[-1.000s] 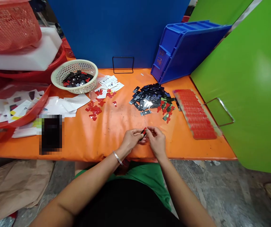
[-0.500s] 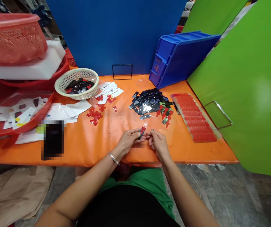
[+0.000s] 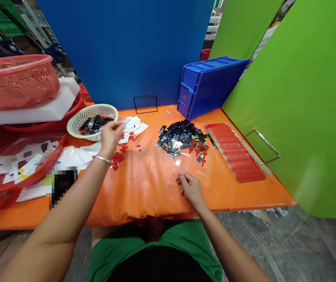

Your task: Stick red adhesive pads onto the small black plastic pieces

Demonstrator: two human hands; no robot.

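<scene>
My left hand (image 3: 112, 135) is over the right rim of a cream basket (image 3: 72, 124) that holds dark and red flat pieces. Its thumb and fingers are pinched together; what they hold, if anything, I cannot make out. Small red cut pieces (image 3: 117, 158) and white paper slips (image 3: 135, 124) lie beside and under that hand. My right hand (image 3: 192, 190) rests low over the orange table (image 3: 153, 184), fingers curled closed, their contents hidden. Beyond it is a heap of black flat pieces (image 3: 177, 135), with red and green pieces (image 3: 199, 147) at its right edge.
A red sheet of rows (image 3: 234, 150) lies on the right, near a green panel (image 3: 297, 109) with a metal handle. A blue crate (image 3: 212, 88) leans at the back. Red baskets (image 3: 18, 84), a tray of papers (image 3: 49, 158) and a dark blurred object (image 3: 64, 184) are left.
My left hand has moved left and away from my right hand, to the cream basket. The dark and red piece it held no longer shows. My right hand stays near its place, fingers still curled.
</scene>
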